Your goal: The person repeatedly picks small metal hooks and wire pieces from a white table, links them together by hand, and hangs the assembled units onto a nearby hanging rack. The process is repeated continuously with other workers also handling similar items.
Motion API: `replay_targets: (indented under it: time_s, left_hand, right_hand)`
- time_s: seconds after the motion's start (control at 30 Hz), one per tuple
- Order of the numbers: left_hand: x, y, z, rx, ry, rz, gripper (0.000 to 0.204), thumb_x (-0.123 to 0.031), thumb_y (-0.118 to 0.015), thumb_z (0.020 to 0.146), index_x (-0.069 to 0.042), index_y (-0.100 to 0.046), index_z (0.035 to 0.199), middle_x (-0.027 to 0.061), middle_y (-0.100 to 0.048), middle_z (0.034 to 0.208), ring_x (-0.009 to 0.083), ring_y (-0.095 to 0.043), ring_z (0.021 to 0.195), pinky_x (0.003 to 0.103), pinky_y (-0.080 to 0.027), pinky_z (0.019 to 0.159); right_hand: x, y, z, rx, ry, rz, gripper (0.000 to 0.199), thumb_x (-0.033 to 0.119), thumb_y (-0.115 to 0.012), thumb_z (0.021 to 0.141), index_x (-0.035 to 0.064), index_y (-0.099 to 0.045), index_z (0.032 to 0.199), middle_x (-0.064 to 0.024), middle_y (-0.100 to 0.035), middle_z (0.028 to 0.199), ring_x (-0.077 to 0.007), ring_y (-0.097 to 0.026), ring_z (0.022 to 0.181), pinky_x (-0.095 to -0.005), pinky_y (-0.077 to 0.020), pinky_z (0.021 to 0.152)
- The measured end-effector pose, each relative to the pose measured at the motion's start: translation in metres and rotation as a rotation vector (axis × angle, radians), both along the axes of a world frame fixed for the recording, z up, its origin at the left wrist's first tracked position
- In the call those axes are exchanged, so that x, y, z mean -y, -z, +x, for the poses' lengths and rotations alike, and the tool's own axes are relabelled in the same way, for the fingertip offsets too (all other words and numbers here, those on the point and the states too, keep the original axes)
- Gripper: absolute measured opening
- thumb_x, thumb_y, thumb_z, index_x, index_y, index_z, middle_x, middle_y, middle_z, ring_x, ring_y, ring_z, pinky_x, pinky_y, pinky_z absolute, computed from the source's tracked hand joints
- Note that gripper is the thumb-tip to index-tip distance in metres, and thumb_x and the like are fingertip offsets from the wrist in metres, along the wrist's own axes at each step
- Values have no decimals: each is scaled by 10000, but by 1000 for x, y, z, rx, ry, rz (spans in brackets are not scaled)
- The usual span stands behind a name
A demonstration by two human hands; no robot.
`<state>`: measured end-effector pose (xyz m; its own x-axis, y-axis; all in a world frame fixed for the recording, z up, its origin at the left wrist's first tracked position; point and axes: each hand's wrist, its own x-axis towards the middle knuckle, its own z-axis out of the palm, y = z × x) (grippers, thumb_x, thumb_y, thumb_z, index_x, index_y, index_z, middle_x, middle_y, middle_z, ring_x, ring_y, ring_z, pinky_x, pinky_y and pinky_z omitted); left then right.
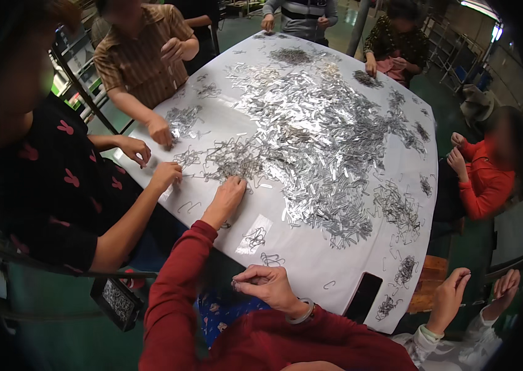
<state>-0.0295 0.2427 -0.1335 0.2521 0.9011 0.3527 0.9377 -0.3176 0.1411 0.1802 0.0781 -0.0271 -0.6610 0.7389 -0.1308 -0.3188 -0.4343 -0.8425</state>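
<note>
- Left hand reaches far into the tangled wire hooks, fingers down on them; grip indeterminate.
- Right hand, near table edge, pinches a small bundle of hooks.
- Large central pile unsorted; judged mostly outstanding.

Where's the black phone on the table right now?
In the head view, the black phone lies at the near right edge of the white table, just right of the person's right hand and beside a small tangle of wire hooks.

A black phone lies flat near the white table's edge.
</note>
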Motion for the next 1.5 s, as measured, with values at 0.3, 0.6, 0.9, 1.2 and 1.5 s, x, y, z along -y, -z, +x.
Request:
replay_targets:
  time_s: [0.3, 0.6, 0.9, 1.2, 1.5]
  left_hand:
    - [-6, -2, 0, -184, 30, 55, 186, 19, -500, 782, 19, -542, 963, 183, -516, 938, 320, -538, 909, 379, -463, 835]
    - [28, -53, 1, 395, -107, 74, 65, -43, -561, 897, 18, -557, 919, 168, -626, 833, 341, -627, 802, 417, -494, 693]
    - [235, -137, 41, 1329, -277, -93, 110, -9, -636, 898, 73, -634, 971, 102, -703, 859, 130, -665, 790, 229, -526, 721]
    - [255, -110, 52, 1112, -301, 119, 70, 2, -676, 846, 23, -654, 909, 106, -681, 938, 181, -640, 840, 278, -515, 737]
    - [253, -101, 58, 1304, -432, 62, 53, 3, -658, 876, 16, -657, 928, 65, -672, 926, 110, -611, 819, 255, -507, 736]
  right_hand:
    - [4, 2, -4, 12, 17, 39, 158, -29, -672, 853, -33, -695, 1009, -53, -699, 894, -83, -653, 831, -192, -524, 758]
    - [10, -2, -13, 192, 35, 160, 162, 30, -687, 844, -12, -713, 998, -39, -706, 907, -87, -635, 832, -228, -517, 758]
    - [15, 7, -25, 163, 131, 133, 174, -24, -688, 836, -39, -703, 1008, -78, -709, 878, -104, -656, 782, -217, -533, 733]
    - [29, 4, -26, 194, 222, 322, 169, -59, -680, 832, -22, -713, 993, -51, -689, 920, -86, -632, 836, -204, -509, 753]
    - [26, 13, -30, 271, 312, 542, 185, -76, -692, 796, -14, -718, 968, -69, -682, 846, -98, -623, 762, -210, -486, 668]
